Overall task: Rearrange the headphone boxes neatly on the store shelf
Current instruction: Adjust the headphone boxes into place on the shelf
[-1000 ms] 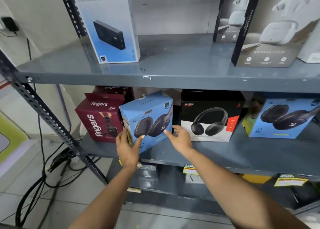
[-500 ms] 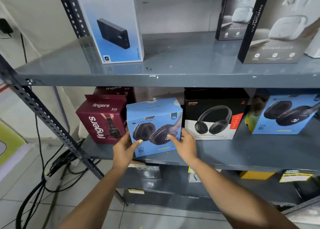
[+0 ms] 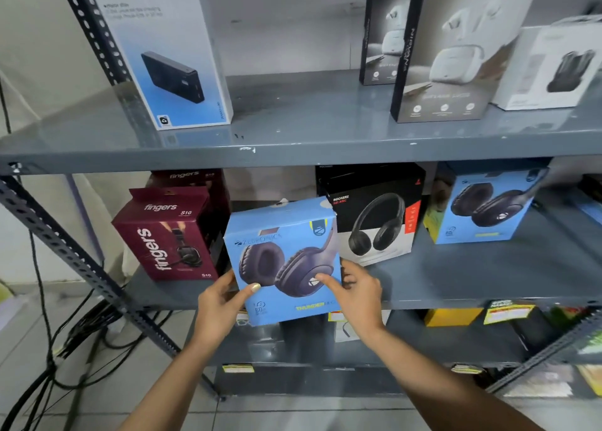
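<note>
Fingers on blue box, grey shelf

blue headphone box | upright, front facing out | at middle shelf front edge, overhanging

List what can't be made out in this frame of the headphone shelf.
- Head view: second maroon fingers box, mostly hidden behind the front fingers box.
- Blue Zebronics box, held by left hand and right hand: whether it rests on the middle shelf is unclear.
- Lowest-shelf items: blurred, partly covered.
</note>
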A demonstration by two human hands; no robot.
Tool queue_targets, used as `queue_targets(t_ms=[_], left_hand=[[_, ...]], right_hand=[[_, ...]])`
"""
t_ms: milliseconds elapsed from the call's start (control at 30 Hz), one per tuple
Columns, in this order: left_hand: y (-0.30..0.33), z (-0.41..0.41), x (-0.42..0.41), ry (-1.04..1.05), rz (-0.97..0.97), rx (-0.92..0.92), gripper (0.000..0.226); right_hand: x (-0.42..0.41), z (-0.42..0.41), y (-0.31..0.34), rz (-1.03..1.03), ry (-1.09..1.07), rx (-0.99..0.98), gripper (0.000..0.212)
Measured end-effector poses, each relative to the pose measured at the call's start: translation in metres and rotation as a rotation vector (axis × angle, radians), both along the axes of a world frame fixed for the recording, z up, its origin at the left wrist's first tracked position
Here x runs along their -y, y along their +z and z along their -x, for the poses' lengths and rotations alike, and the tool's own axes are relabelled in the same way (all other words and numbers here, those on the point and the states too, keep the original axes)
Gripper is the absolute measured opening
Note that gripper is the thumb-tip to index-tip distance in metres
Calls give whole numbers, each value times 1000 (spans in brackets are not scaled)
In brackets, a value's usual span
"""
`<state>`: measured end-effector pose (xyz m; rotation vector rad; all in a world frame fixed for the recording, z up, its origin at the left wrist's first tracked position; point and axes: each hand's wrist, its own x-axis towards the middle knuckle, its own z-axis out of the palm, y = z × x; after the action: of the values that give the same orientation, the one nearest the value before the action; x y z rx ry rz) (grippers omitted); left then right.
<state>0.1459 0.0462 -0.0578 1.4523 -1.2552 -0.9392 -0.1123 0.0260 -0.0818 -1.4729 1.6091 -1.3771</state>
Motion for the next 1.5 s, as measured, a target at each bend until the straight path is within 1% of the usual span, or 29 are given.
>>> queue_targets(t_ms=[133, 300, 400, 467, 667, 833, 1033, 1100, 1233, 1400, 1500], left_hand=[[-2, -1, -17, 1, -1, 10, 33], [7, 9, -23, 19, -3, 31, 38], [9, 12, -24, 35, -2, 35, 38], [9, 15, -27, 43, 6, 42, 37], [8, 15, -40, 49, 25, 59, 31], [4, 19, -51, 65, 25, 52, 33], [-1, 31, -68, 55, 19, 11, 44], [2, 39, -68, 45, 27, 10, 46], [5, 60, -65, -15, 34, 10, 44], [9, 93, -55, -104, 13, -4, 42], [13, 117, -46, -137, 18, -15, 47]], right_hand=[[-11, 2, -12, -35, 87, 47, 50], [-7, 10, -7, -83, 145, 49, 32], [0, 15, 0, -70, 171, 16, 40], [2, 17, 1, -77, 188, 33, 41], [-7, 18, -1, -125, 223, 70, 18], [-21, 25, 5, -96, 219, 77, 18], [-36, 41, 0, -72, 189, 77, 19], [-40, 50, -1, -60, 174, 80, 21], [-48, 72, 1, -25, 143, 58, 31], [-56, 108, 3, -11, 72, 27, 19], [-60, 133, 4, -5, 31, 13, 16]])
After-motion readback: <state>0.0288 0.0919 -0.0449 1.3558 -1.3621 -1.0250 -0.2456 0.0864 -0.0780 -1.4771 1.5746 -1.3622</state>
